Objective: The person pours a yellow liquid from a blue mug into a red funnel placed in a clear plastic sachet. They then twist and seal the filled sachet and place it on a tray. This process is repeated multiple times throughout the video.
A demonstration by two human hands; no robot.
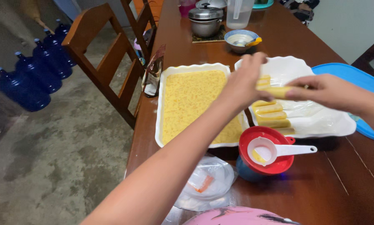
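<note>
Left hand and right hand both pinched on one yellow roll, one at each end, held just above the white scalloped tray. Likely soft, light and a bit slick; probably prone to sagging or tearing if squeezed mid-length, so best supported at both ends. Below, a row of finished rolls lying side by side on clear film in that tray. Left of it, a second white tray filled with yellow mixture. Nearer, a red funnel with a white scoop. All on brown wooden worktop; blue lid at right.
</note>
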